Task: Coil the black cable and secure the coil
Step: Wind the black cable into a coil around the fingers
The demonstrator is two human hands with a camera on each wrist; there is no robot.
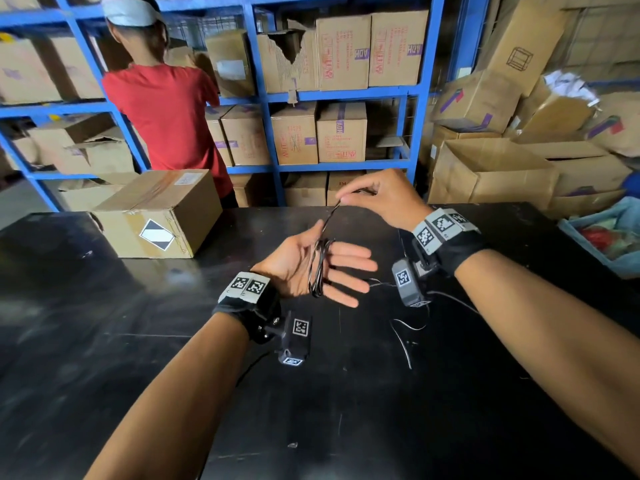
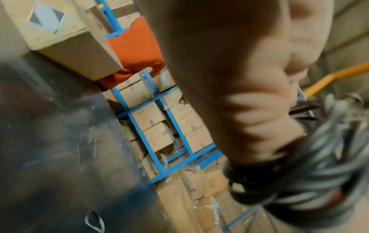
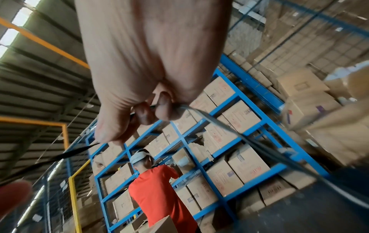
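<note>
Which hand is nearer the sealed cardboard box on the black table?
Left. The left hand hovers just right of the box; the right hand is farther right, pinching the cable.

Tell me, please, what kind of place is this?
Most likely a warehouse or stockroom: blue metal shelving filled with cardboard boxes, more boxes piled at the right, and a black worktable.

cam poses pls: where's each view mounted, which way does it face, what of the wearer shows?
Head: on the head, facing forward and down; both forearms, left hand wrapped in black cable, right hand.
Left wrist: along the palm; blurred coil, blue shelving.
Right wrist: along the hand; fingers pinching the cable, shelving.
Shared: cable, shelving, person in red.
</note>
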